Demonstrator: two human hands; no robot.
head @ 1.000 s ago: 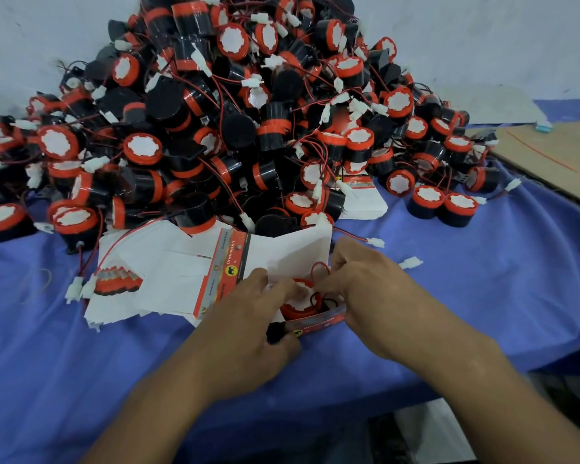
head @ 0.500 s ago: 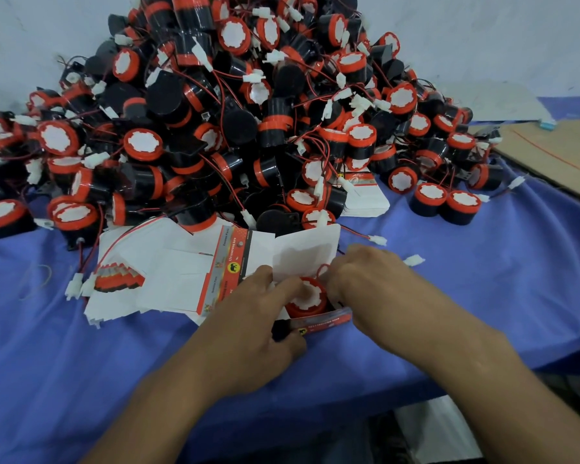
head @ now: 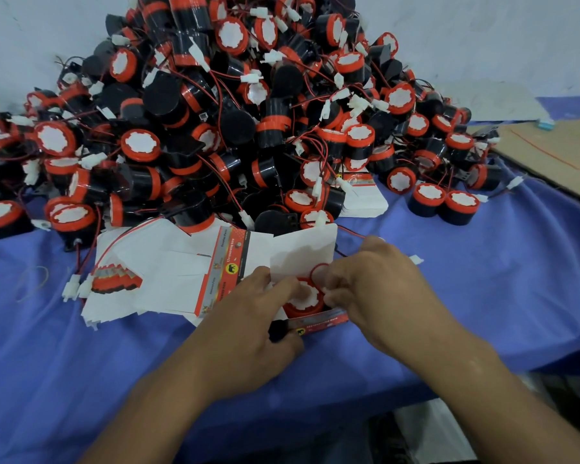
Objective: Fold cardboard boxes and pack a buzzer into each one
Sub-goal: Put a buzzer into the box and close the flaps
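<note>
Sitting in box [head: 319,321], buzzer [head: 302,304], between left hand [head: 248,323], right hand [head: 379,289]

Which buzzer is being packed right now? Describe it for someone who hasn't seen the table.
In front of the big pile of buzzers on the blue cloth, the left hand and right hand meet at a small open box. The buzzer is the only one sitting inside a box, white face up, with fingers of both hands on it.

Left hand [head: 258,316], right hand [head: 379,286] round buzzer [head: 303,304] in box [head: 318,321] (pile [head: 248,112] behind)
</note>
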